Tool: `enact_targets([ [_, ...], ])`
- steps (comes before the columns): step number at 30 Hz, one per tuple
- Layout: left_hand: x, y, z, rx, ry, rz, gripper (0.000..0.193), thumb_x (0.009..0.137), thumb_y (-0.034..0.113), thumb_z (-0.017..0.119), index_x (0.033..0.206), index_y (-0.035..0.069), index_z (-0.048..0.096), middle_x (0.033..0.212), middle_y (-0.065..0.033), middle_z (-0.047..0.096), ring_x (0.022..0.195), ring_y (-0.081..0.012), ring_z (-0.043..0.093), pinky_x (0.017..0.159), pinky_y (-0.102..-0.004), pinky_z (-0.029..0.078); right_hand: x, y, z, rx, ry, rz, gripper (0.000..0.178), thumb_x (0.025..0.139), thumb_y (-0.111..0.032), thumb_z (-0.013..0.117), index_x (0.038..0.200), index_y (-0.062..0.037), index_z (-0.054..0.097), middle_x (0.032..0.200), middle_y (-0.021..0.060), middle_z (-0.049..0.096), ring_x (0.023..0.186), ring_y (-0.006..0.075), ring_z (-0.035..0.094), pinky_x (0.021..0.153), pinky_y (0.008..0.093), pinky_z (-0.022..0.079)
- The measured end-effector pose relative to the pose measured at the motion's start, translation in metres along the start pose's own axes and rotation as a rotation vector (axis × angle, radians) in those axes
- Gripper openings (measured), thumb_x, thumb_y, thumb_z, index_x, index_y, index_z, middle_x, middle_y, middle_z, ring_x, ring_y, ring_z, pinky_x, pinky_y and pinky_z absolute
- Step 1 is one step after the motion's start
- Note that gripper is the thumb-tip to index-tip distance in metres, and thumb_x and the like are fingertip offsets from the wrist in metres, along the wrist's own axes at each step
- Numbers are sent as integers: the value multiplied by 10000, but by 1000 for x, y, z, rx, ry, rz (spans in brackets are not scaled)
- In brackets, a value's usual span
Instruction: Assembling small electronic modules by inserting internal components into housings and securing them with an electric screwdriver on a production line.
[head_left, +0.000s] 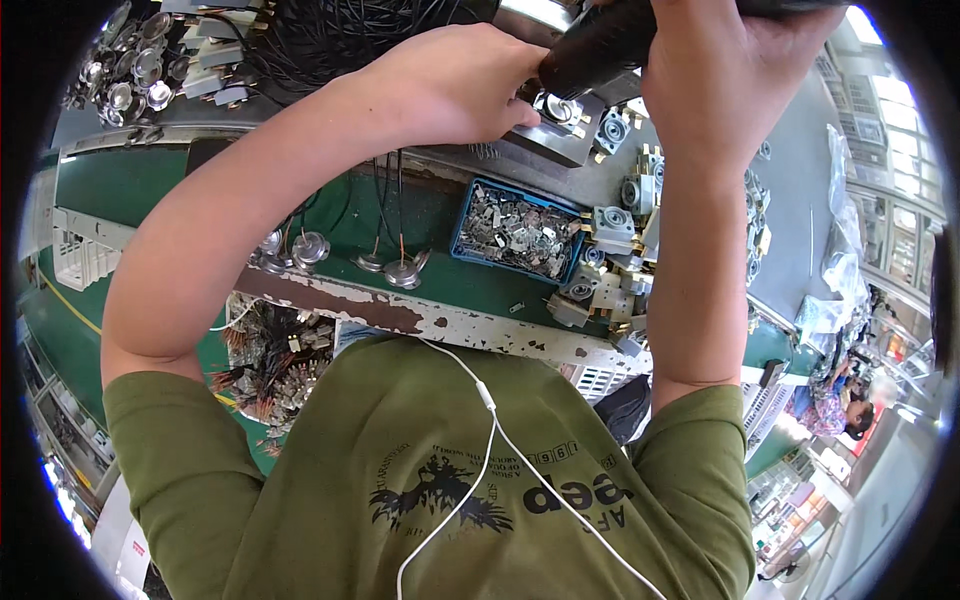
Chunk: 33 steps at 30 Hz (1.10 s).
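My left hand (pixel 465 85) reaches to a metal block (pixel 560 143), its fingers bent around the left side of a small round-centred part with brass terminals (pixel 557 110) on the block. The fingertips are partly hidden. My right hand (pixel 715 95) is closed around a thick black cylindrical tool (pixel 597 52); its tip end comes down just above that part, and the view's top edge cuts off the rest. Several similar pale square parts with brass terminals (pixel 613 225) lie between the block and my right forearm.
A blue tray (pixel 462 245) of small metal pieces stands on the green bench top. Round metal discs on black wires (pixel 403 273) hang near the bench's chipped edge (pixel 500 338). Black cables (pixel 320 45) and metal discs (pixel 140 70) pile up at far left. Another person (pixel 830 412) is at right.
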<state>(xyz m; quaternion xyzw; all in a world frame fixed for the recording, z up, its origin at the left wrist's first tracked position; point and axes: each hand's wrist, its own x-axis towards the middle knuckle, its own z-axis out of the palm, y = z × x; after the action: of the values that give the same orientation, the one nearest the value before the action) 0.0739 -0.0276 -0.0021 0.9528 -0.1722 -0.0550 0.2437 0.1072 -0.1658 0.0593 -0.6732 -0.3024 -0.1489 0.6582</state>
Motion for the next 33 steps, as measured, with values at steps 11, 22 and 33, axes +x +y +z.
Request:
enact_targets([
  [11,-7,0,25,173,249,333,225,892,246,745,1048,92,691,939,-78,634,922,-282,689,783,-403,576,23,-42,-57,-141,164,-150,411,977,-309,702,1161,54,644,766,71,629,589,119,615,522,260,523],
  [22,-21,0,12,201,199,472,312,878,219,741,1177,138,705,950,-19,666,879,-220,678,752,-359,514,57,43,-117,-450,326,-159,330,963,-228,763,1150,-32,575,865,59,666,717,125,650,680,230,509],
  [33,-58,-14,-113,478,653,-36,164,894,127,690,1037,48,689,977,-143,666,994,-343,644,918,-433,491,-25,90,-173,-1261,-513,1,294,954,-167,655,1233,-74,650,1159,159,701,1166,375,620,1021,448,481],
])
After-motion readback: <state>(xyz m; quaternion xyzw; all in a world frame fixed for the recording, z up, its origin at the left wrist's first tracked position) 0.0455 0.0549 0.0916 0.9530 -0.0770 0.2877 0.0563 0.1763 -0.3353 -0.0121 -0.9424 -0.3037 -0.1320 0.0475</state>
